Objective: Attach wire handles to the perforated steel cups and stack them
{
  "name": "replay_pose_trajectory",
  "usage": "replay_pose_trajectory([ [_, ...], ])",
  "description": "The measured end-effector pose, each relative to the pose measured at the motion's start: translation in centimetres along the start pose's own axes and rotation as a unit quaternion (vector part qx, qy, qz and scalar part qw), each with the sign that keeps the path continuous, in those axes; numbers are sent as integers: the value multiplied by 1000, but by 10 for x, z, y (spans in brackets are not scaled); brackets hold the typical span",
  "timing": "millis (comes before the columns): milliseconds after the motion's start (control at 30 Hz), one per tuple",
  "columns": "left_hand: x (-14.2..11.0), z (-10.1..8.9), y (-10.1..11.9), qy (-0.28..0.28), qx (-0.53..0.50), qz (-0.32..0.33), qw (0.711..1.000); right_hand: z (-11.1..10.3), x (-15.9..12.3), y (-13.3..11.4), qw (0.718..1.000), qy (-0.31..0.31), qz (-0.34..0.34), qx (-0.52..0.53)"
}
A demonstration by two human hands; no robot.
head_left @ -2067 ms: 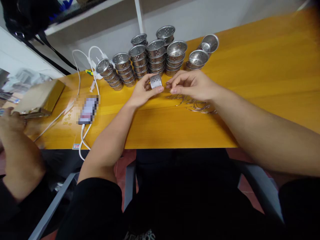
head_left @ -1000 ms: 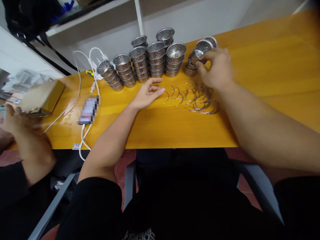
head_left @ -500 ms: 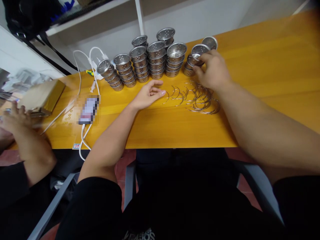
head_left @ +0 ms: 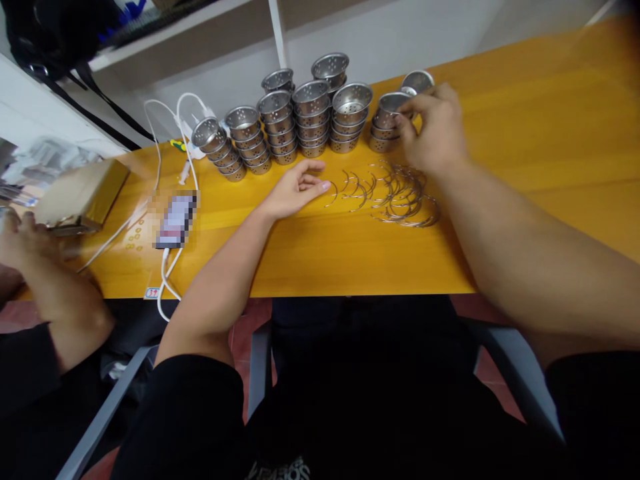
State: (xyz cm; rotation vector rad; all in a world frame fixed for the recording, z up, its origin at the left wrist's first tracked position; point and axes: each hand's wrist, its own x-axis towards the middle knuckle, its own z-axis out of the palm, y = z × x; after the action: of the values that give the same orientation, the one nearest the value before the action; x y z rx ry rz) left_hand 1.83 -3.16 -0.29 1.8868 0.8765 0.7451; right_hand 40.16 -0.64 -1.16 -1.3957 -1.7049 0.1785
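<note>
My right hand [head_left: 434,130] reaches to the right-hand stack and pinches the rim of its top perforated metal cup [head_left: 385,119]. That cup sits on other cups in the stack, and my fingers cover part of its right side. Another cup [head_left: 418,81] stands just behind. My left hand [head_left: 297,190] rests on the table with thumb and fingers apart, holding nothing I can see. Its thumb tip lies beside a thin curved wire [head_left: 335,193]. A loose pile of curved metal wires [head_left: 407,200] spreads between my two hands.
Several stacks of perforated cups [head_left: 313,117] line the table's back. At left are a phone [head_left: 176,220] with white cables, small yellow rings [head_left: 136,235], a syringe [head_left: 185,172] and a cardboard box [head_left: 85,197]. A co-worker's arm [head_left: 60,280] rests at far left.
The top cup in the right-hand stack has shifted slightly left and settled more upright, with my right hand at its rim. My left hand stays in place. The co-worker's hand has moved a little.
</note>
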Motion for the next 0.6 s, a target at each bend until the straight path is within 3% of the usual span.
replay_pose_trajectory([
  [433,2,-1,-4,-5,5,8,1000,0,0,-3,998,40,-35,15],
  [600,2,-2,-6,-11,11,17,1000,-7,13,28,990,138,32,-2],
])
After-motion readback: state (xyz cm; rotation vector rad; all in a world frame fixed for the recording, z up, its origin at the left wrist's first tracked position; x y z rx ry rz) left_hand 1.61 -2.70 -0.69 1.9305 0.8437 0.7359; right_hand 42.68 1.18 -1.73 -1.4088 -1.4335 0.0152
